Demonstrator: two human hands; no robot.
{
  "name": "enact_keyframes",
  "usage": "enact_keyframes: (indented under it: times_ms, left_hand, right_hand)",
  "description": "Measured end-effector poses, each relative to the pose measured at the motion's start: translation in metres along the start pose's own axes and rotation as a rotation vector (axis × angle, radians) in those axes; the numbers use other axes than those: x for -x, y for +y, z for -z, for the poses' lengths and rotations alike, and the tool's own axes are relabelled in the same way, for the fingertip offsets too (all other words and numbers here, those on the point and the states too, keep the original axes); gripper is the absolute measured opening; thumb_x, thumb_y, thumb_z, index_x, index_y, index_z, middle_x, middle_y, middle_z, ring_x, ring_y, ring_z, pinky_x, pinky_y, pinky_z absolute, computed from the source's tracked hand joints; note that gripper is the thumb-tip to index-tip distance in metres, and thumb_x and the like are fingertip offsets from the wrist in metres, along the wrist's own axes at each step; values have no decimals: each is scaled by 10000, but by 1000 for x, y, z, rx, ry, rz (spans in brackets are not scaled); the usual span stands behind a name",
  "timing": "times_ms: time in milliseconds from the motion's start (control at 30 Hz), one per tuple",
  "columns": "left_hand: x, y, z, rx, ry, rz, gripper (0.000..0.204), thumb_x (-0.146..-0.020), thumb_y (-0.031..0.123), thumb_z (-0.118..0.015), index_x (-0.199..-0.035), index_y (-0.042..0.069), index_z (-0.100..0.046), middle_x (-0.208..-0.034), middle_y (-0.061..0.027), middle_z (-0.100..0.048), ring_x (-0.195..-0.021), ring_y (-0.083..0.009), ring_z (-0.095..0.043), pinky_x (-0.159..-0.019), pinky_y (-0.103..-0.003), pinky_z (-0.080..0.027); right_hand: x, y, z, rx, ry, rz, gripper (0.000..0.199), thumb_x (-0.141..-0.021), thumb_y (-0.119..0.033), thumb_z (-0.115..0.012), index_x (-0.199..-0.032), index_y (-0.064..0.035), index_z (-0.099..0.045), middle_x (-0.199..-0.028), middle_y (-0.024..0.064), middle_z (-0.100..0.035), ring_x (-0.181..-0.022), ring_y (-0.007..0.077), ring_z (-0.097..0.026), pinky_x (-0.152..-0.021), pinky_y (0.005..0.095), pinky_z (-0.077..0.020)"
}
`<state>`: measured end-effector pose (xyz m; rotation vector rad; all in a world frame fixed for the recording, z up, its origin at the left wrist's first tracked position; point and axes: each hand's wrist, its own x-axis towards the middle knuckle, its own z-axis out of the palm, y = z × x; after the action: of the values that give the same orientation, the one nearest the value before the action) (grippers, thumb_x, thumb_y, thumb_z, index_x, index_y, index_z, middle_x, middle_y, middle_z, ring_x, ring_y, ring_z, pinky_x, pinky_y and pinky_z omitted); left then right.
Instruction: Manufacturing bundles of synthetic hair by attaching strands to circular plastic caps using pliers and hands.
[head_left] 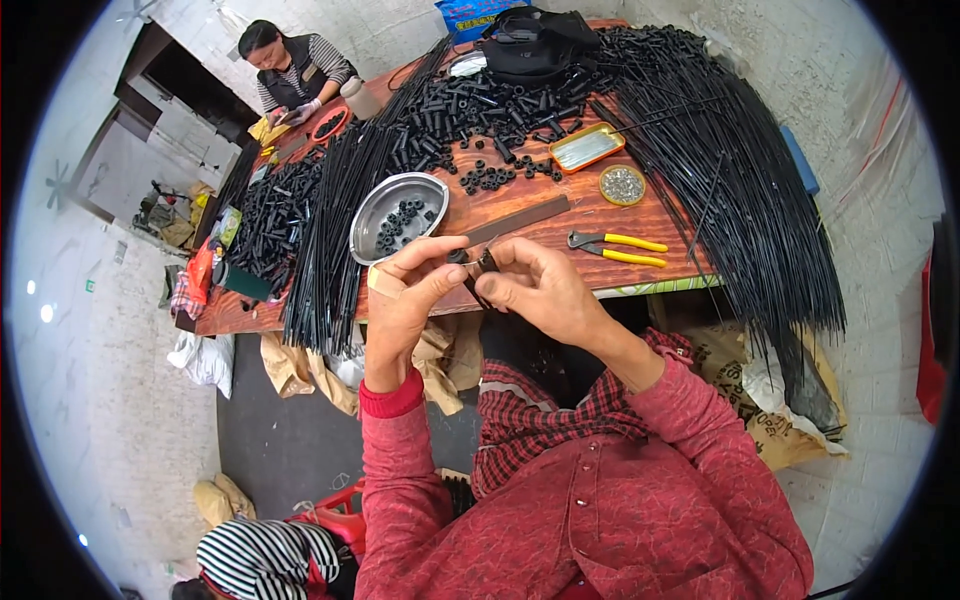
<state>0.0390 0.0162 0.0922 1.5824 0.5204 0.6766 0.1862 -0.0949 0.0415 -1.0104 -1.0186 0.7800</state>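
My left hand (402, 292) pinches a small black ring-shaped piece (457, 256) between thumb and forefinger, just above the table's near edge. Close beside it, my right hand (548, 292) grips a short black tubular piece (488, 261) in its fingertips. A thin bright line, seemingly a wire, spans the small gap between the two pieces. Behind my hands lies a flat dark bar (530, 215). An oval metal bowl (371, 212) with several black rings stands beyond my left hand. To the right of my right hand rest cutting pliers with yellow handles (636, 241).
Bundles of long black rods (715, 160) cover the table's right side; another bundle (325, 240) hangs over its front edge. Black tubes (455, 110) are heaped behind. An orange-rimmed tin (567, 169) and a round tin (603, 190) of small metal bits stand right. A co-worker (295, 75) sits far left.
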Motion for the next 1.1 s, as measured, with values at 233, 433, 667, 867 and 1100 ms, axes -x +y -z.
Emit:
enact_keyframes:
  times_ms: [233, 433, 667, 867, 1100]
  left_hand:
    - [-2, -4, -1, 44, 16, 5, 313, -769, -10, -754, -1079, 0, -710, -830, 31, -622, -721, -32, -528, -662, -177, -427]
    - [-3, -8, 1, 47, 23, -14, 334, -758, -2, -771, -1082, -25, -698, -833, -10, -651, -682, -60, -573, -641, -191, -465]
    - [-8, -11, 1, 70, -9, -58, 338, -760, 4, -777, -1084, -39, -691, -818, -40, -666, -660, -84, -598, -615, -207, -488]
    - [-10, -11, -2, 86, 18, 15, 311, -767, -33, -742, -1075, -22, -704, -803, 14, -628, -706, -53, -575, -652, -181, -451]
    - [-11, -15, 4, 98, -127, -155, 289, -765, -28, -743, -1052, -30, -707, -890, -15, -626, -748, -62, -581, -675, -185, -461]
  right_hand:
    - [3, -1, 12, 40, -93, -101, 200, -923, -188, -674, -911, 10, -648, -766, -13, -605, -714, 46, -514, -620, 246, -437]
    - [-5, -11, 16, 333, -112, -59, 244, -852, -217, -720, -834, 11, -636, -635, 64, -571, -596, 109, -493, -562, 324, -409]
    - [-12, -15, 17, 353, -168, -48, 277, -827, -247, -720, -804, 14, -631, -630, 124, -592, -561, 193, -543, -548, 374, -415]
    - [-15, -17, 16, 500, -132, 89, 275, -819, -249, -726, -805, 15, -650, -630, 135, -595, -565, 182, -574, -540, 380, -419]
    - [-28, -21, 28, 125, -391, -248, 293, -846, -261, -734, -730, -4, -656, -621, 37, -621, -572, 86, -563, -524, 281, -429]
